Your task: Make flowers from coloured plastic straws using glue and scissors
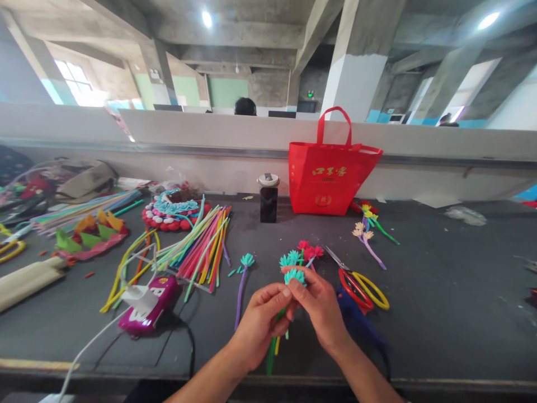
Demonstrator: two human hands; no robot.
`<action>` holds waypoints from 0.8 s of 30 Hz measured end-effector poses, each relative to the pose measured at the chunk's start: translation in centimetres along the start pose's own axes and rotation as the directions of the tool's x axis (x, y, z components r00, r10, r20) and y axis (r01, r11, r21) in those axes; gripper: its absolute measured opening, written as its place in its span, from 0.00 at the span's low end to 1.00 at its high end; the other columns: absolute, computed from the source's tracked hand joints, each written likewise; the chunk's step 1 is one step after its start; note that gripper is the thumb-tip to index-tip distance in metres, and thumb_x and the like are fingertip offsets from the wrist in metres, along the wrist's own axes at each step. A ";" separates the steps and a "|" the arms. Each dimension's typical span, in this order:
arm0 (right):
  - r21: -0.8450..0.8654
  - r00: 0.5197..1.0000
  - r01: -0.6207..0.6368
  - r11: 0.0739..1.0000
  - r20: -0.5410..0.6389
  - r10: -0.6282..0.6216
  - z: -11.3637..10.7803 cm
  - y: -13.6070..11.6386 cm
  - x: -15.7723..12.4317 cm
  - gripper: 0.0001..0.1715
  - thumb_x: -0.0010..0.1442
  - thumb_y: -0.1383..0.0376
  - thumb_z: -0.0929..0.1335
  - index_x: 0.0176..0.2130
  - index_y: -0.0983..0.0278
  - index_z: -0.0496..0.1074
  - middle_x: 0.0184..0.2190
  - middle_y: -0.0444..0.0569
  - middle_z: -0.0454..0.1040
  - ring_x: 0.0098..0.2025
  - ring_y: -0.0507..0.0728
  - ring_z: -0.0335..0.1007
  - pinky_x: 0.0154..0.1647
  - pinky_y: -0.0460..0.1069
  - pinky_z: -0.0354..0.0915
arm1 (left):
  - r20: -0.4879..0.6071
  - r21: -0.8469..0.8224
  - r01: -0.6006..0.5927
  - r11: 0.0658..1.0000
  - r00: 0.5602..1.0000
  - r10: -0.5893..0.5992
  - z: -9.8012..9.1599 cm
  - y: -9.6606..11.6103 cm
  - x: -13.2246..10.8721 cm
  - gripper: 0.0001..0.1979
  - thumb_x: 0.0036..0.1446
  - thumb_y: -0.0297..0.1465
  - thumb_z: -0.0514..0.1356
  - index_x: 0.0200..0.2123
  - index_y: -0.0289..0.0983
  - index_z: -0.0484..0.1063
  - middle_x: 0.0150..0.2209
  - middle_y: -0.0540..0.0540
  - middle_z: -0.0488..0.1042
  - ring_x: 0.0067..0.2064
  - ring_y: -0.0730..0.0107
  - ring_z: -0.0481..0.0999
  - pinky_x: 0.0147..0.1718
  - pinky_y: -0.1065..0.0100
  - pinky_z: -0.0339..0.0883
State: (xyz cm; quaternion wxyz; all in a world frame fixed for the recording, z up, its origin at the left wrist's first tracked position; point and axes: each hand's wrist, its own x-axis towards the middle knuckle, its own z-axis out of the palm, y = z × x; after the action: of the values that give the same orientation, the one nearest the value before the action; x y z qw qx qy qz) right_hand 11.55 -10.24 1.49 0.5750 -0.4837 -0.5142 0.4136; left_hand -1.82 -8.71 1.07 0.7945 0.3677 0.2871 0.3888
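Observation:
A turquoise pipe-cleaner flower [295,276] is pinched between my two hands near the table's front. My left hand [265,316] is closed around its green stem just below the bloom. The thumb and fingers of my right hand [321,305] press on the petals from the other side. Right behind my hands lie another turquoise flower [289,258] and red flowers [311,249]. To the left of my left hand rests a turquoise flower with a purple stem [240,291]. Scissors with red and yellow handles [363,288] lie beside my right hand.
Loose pipe cleaners [205,246] fan out at left, near a purple power device [151,305] with a white plug and cable. A black phone [268,204] leans against a cup; a red bag [331,179] stands behind. More finished flowers [367,226] lie at right.

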 end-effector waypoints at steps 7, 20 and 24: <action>0.212 0.992 -0.116 0.970 -0.026 0.124 0.2 0.5 -0.1 0.21 0.57 0.49 0.72 0.40 0.63 0.79 0.25 0.43 0.70 0.26 0.50 0.62 0.25 0.44 0.60 | 0.008 0.015 0.044 0.999 0.999 -0.044 0.5 0.0 -0.3 0.15 0.51 0.39 0.69 0.30 0.32 0.76 0.19 0.54 0.63 0.17 0.85 0.52 0.17 0.74 0.39; 0.555 0.935 0.007 0.832 -0.298 0.191 -2.5 1.7 2.6 0.19 0.52 0.51 0.75 0.38 0.62 0.76 0.29 0.42 0.71 0.26 0.48 0.64 0.22 0.43 0.60 | 0.127 0.268 0.170 0.948 0.969 -0.210 -1.0 1.3 -0.2 0.14 0.55 0.40 0.63 0.32 0.33 0.75 0.18 0.51 0.70 0.13 0.79 0.64 0.11 0.75 0.46; 0.543 0.953 -0.145 0.827 -0.149 0.265 -1.5 2.0 2.1 0.24 0.52 0.45 0.74 0.37 0.62 0.74 0.32 0.45 0.72 0.28 0.50 0.66 0.19 0.43 0.57 | -0.018 0.325 0.022 0.945 1.000 -0.017 -1.3 0.7 0.4 0.15 0.55 0.42 0.63 0.30 0.36 0.71 0.18 0.53 0.70 0.13 0.80 0.62 0.10 0.76 0.47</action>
State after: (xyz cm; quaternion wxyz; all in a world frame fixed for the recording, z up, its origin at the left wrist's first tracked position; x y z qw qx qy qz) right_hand 13.36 -7.99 -0.11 0.6898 -0.4030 -0.2600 0.5424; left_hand -2.85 -7.61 0.83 0.7245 0.4880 0.3569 0.3310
